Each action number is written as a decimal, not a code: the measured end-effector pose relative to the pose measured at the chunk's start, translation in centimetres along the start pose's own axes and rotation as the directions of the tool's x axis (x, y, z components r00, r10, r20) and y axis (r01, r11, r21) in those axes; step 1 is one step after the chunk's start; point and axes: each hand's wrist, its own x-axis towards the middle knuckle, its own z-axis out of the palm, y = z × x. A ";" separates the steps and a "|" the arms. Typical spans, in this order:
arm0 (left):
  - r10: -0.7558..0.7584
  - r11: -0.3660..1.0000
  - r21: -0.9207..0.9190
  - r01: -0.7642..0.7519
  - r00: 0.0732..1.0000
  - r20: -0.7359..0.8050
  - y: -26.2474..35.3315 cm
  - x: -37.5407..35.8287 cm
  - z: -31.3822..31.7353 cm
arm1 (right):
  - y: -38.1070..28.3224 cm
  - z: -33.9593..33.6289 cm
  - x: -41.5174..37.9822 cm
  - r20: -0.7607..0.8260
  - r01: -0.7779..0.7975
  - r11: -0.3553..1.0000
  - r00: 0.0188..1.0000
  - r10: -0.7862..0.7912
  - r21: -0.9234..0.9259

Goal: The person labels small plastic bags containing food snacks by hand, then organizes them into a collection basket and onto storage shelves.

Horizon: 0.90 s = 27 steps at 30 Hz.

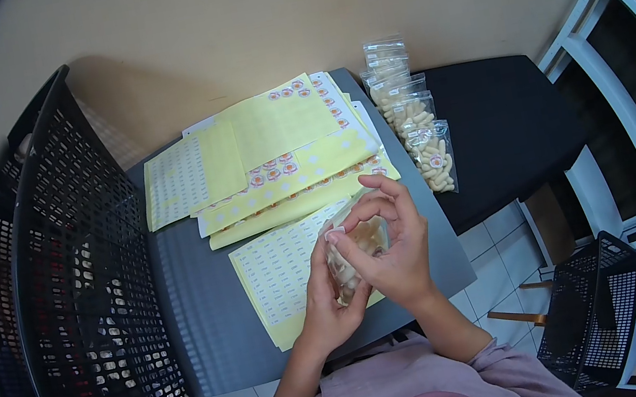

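Close in front of my body, both hands are around a clear plastic bag (375, 239) of pale capsules. My left hand (326, 303) is closed on the bag's left side and lower edge. Over the other side curls my right hand (400, 256), its thumb and fingers pinching near the top. A small white label (336, 233) shows at the right thumb tip. Beneath the hands lies a yellow-edged sheet of small printed labels (279, 269). Part of the bag is hidden behind the fingers.
More yellow sticker sheets (297, 130) are piled at the back of the grey table (209, 303). Several filled capsule bags (432, 157) overlap along its right edge, beside a black surface (494, 133). A tall black basket (86, 282) stands left; another black basket (585, 313) sits lower right.
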 end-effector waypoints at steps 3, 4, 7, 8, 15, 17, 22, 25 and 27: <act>-0.019 0.999 -0.048 0.018 1.000 -0.017 0.0 0.0 0.1 | 0.3 -0.6 0.3 -0.011 -0.023 0.998 1.000 0.022 -0.052; -0.032 0.998 -0.054 0.032 0.999 0.001 -0.3 0.0 0.2 | 0.5 -0.8 0.4 -0.033 -0.035 0.996 0.999 0.032 -0.087; -0.044 0.996 -0.083 0.046 0.999 0.022 -0.4 0.1 0.5 | 1.7 -1.1 0.4 -0.129 -0.014 0.999 0.992 0.008 -0.047; -0.042 0.994 -0.103 0.044 0.999 0.025 -0.4 0.2 0.7 | 1.6 -1.4 0.4 -0.131 -0.016 0.999 0.991 0.010 -0.050; -0.057 0.992 0.122 0.042 0.991 0.121 -2.1 0.5 2.2 | 2.1 -3.8 -0.2 -0.079 0.049 0.973 0.995 -0.069 -0.223; -0.049 0.985 -0.166 0.049 0.999 0.005 -1.1 1.5 3.4 | 3.3 -5.1 -0.6 -0.096 0.132 0.959 0.982 -0.160 -0.252; -0.174 0.953 -0.252 0.167 0.985 -0.009 -1.4 3.3 4.6 | 7.0 -9.5 -1.9 0.027 -0.179 0.983 0.983 0.180 -0.037; -0.151 0.925 -0.351 0.145 0.988 0.010 -2.5 4.3 5.8 | 7.7 -11.9 -1.7 0.288 -0.391 0.879 0.905 0.313 0.274; -0.155 0.946 -0.298 0.130 0.986 -0.062 -3.0 4.8 6.5 | 10.6 -14.1 -0.5 0.116 -0.390 0.876 0.921 0.372 0.283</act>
